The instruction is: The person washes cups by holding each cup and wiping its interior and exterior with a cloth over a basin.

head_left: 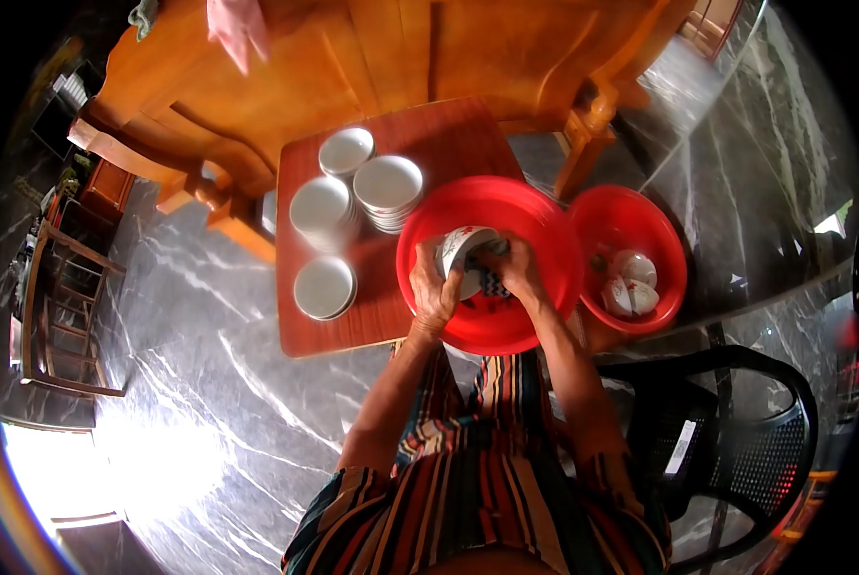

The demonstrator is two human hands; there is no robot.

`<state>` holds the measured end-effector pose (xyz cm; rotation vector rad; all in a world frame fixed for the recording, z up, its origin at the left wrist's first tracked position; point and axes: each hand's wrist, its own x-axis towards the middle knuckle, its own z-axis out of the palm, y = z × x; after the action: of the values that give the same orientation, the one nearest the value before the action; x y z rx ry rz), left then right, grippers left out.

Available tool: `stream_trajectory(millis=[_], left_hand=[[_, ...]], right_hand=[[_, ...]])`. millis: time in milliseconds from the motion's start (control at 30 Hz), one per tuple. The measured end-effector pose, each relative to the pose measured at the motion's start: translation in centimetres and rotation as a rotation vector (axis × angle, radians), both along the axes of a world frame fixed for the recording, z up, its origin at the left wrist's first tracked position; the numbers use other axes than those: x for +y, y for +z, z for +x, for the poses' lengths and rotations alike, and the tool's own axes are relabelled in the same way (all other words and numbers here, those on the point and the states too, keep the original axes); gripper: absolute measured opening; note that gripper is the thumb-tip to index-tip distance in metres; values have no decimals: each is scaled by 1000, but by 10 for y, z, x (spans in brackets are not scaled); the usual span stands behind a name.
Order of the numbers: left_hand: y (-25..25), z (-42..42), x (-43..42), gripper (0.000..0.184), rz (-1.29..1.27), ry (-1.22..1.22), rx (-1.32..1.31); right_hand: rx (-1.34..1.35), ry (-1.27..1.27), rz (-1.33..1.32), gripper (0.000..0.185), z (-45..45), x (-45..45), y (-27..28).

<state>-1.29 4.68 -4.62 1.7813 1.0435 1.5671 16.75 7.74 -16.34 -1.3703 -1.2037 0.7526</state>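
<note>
Patterned bowl held in both hands over the large red basin

Head view: A white patterned bowl [464, 242] is tilted within the large red basin [518, 206], at the near right corner of the table [453, 125]. The left hand [434, 292] is clasped on the bowl's left side. The right hand [514, 266] is curled in at its other side; whether it grips the rim or presses a cloth cannot be told through the shadow. A dark checked patch below may be cloth.

To the left stand four groups of white bowls: a back stack [346, 150], a tall middle stack [388, 182], a left stack [321, 206] and a low front stack [324, 287]. Right of the basin, a smaller red basin [631, 213] holds more bowls [638, 268].

Judgement: the step appears to be cleaning this one bowl. The next move calls for a secure left hold while the bowl is turned.
</note>
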Motion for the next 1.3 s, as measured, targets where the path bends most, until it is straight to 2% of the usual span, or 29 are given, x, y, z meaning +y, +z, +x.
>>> stream_trajectory(millis=[67, 200, 300, 467, 500, 533, 667, 733, 767, 833, 967, 1067, 1167, 1233, 1300], left_hand=[[-3, 0, 3, 39, -1, -11, -14], [-13, 1, 9, 35, -128, -68, -20], [-11, 1, 10, 33, -162, -115, -4], [-11, 2, 13, 34, -178, -216, 223], [-8, 2, 13, 34, -144, -235, 275], [-1, 3, 10, 32, -218, -230, 234], [-8, 1, 13, 33, -198, -285, 180], [-7, -1, 13, 35, -127, -241, 337], [-7, -2, 12, 35, -126, -240, 336], [4, -3, 6, 36, -250, -259, 220], [-5, -4, 9, 37, -176, -274, 147], [-4, -4, 6, 40, -161, -258, 49], [-18, -3, 9, 45, -177, -184, 9], [-19, -4, 8, 50, -73, -128, -27], [-19, -4, 7, 54, -94, -122, -43]], right_hand=[[-149, -60, 36, 17, 1, -2, -2], [-386, -134, 218, 24, -6, -13, 28], [-501, -148, 340, 30, -13, -21, 68], [-751, -106, 448, 38, -19, -33, 115], [-802, -72, 544, 41, -21, -34, 120], [-853, -36, 641, 45, -22, -34, 125], [-845, -22, 572, 46, -25, -37, 131], [-720, -12, 538, 42, -21, -34, 118], [-720, -11, 538, 42, -19, -31, 109], [-596, -34, 391, 37, -18, -27, 100], [-440, -5, 253, 25, -16, -26, 102], [-310, -51, 174, 15, -13, -20, 80], [-261, -48, 76, 11, -13, -21, 80], [-332, -55, 85, 12, -4, -17, 57], [-402, -62, 94, 13, 5, -6, 8]])
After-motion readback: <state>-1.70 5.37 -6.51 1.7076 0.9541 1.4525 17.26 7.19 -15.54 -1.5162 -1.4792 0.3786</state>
